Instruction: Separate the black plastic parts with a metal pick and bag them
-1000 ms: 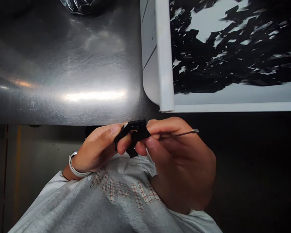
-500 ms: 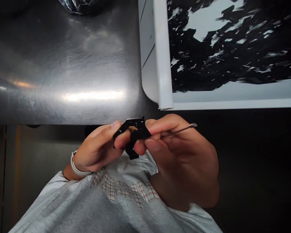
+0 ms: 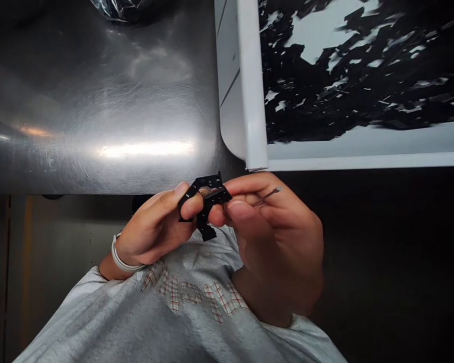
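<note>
Plainly two hands (image 3: 157, 222); one thin tool (image 3: 267, 196); black parts (image 3: 214, 197), seemingly two.

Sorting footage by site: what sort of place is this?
Probably a factory or workshop: a scratched metal table, a white tray strewn with black pieces, and a black part held in the left hand.

Steel worktop (image 3: 136, 96): 10 o'clock, scratched, glare-streaked.
Shiny wrapping (image 3: 123, 10): 11 o'clock, crumpled.
White tray (image 3: 252, 85): 2 o'clock, straight-rimmed.
Yellow stripe (image 3: 26, 252): 8 o'clock, faint.
</note>
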`<state>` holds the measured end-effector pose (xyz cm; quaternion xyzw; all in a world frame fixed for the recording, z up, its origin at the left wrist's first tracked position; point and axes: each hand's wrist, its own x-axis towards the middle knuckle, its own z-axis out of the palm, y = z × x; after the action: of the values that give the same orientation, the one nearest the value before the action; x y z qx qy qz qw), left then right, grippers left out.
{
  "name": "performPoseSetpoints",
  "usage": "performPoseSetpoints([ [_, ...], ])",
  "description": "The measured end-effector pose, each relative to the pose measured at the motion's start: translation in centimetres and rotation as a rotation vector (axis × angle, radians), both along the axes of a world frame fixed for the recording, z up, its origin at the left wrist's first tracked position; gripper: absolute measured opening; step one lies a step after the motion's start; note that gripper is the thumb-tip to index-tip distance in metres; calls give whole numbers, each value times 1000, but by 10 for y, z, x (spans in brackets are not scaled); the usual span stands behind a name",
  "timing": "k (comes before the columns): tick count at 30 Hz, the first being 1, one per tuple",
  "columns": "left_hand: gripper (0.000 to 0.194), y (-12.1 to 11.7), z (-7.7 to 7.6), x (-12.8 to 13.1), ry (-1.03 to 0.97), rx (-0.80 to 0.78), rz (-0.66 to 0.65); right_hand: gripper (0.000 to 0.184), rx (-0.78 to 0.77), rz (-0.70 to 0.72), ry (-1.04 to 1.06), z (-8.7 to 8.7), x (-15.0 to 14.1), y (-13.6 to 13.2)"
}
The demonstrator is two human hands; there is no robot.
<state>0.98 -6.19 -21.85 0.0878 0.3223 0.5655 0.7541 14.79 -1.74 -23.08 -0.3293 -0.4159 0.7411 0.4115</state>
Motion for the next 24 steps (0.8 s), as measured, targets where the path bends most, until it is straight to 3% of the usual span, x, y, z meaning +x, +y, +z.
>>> performPoseSetpoints([
  [12,54,0,-4,0,259,30,-32,19,106,-80,-140,-4,2,-3],
  [24,55,1,-3,-2,229,45,-65,11,125,-108,-130,1,0,-4],
])
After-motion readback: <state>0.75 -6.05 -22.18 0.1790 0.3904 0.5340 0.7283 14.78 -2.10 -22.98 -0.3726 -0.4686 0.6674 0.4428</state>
